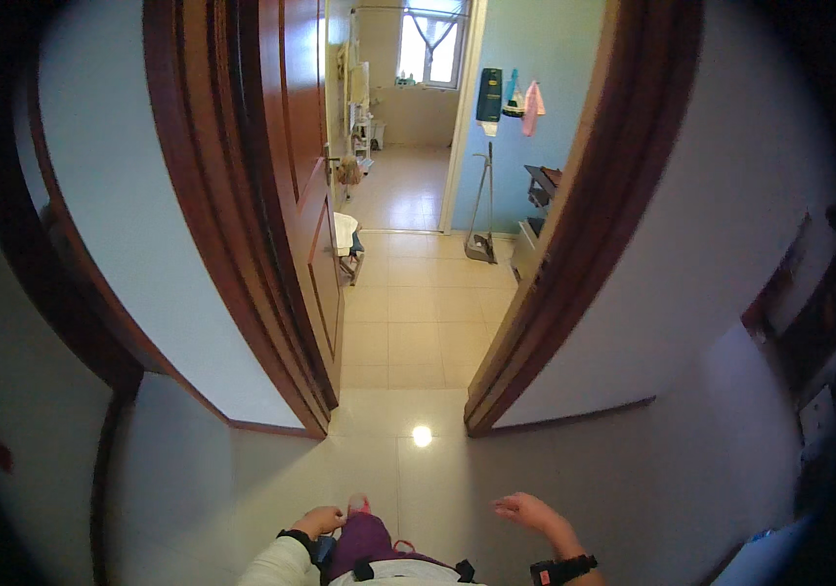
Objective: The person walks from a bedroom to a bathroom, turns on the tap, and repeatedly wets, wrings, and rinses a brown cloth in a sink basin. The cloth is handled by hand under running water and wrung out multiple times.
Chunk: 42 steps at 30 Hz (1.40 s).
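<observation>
Standing before the doorway, we log left to right. Open brown door lies ahead, well apart from us. Left grip hangs just beside our purple trousers, fingers curled; whether they touch or pinch the cloth, we cannot tell. Pink shoe shows just past it. Long-handled dustpan stands by the blue wall, far beyond both. Right grip, over the floor, is loosely spread, nothing visible inside, trousers to its left. Our judgement: handling not begun, nothing lifted.
</observation>
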Each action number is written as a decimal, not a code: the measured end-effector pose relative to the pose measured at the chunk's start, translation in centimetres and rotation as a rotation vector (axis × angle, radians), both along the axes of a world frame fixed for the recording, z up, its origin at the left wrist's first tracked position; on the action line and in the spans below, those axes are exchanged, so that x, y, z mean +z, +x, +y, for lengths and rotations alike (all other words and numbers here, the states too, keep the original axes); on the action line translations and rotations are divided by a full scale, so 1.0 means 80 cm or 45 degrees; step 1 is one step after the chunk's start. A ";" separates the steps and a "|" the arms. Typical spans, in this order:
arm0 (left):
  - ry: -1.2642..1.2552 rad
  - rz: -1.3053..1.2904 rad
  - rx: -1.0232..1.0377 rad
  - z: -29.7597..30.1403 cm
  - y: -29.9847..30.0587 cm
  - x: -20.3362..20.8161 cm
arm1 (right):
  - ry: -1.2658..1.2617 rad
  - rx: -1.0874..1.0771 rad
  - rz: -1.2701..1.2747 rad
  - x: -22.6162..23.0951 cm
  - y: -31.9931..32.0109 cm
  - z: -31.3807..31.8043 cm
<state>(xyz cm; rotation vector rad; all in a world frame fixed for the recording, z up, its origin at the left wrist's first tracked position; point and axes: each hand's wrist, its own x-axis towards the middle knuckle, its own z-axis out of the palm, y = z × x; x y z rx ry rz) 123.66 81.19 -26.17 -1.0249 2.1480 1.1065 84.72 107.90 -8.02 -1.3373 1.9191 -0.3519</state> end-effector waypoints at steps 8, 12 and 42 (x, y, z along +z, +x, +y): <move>-0.017 -0.035 0.044 -0.238 -0.109 -0.018 | 0.250 0.024 -0.198 0.011 -0.097 -0.282; -0.093 -0.019 -0.078 -0.364 -0.234 0.001 | 0.043 -0.105 -0.240 0.023 -0.131 -0.365; -0.270 -0.388 -0.446 -1.090 -0.947 0.103 | -0.487 -0.862 -0.146 0.027 -0.835 -0.867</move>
